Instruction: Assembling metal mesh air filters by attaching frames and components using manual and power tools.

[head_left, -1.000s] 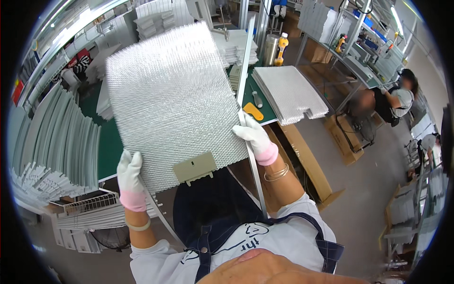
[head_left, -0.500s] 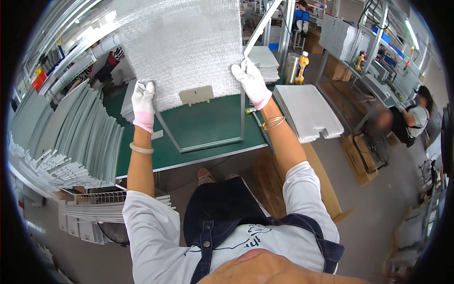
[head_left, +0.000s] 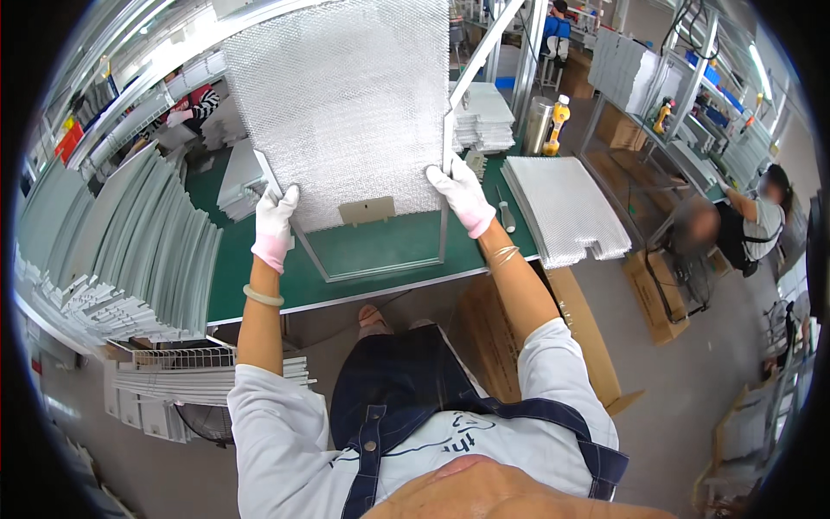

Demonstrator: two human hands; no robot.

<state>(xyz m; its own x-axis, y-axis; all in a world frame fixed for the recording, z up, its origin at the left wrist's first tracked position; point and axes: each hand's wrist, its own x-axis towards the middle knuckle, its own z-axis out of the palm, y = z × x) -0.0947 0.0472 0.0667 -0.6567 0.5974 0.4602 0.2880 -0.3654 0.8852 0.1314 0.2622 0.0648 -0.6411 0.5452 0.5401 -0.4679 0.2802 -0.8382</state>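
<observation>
A silver mesh panel (head_left: pixel 346 112) stands tilted over the green-topped table, between the side rails of a thin grey metal frame (head_left: pixel 385 270). At the panel's near edge sits a beige plate (head_left: pixel 367 210), and bare table shows between that edge and the frame's near rail. My left hand (head_left: pixel 276 221), in a white glove with a pink cuff, is closed around the left rail beside the mesh edge. Gloved the same way, my right hand (head_left: pixel 461 197) grips the right rail, thumb against the mesh edge. Both hands' inner fingers are partly hidden.
Left stand many grey frames (head_left: pixel 147 242) in a row. A stack of mesh panels (head_left: pixel 566 208) lies right, next to a screwdriver (head_left: pixel 506 210), a steel flask (head_left: pixel 536 125) and a yellow bottle (head_left: pixel 556 126). A cardboard box (head_left: pixel 579 329) stands below. Co-workers sit farther off.
The mesh panel's near edge has come closer to the frame's near rail. Both hands have moved slightly nearer to me, and the screwdriver now shows beside my right hand.
</observation>
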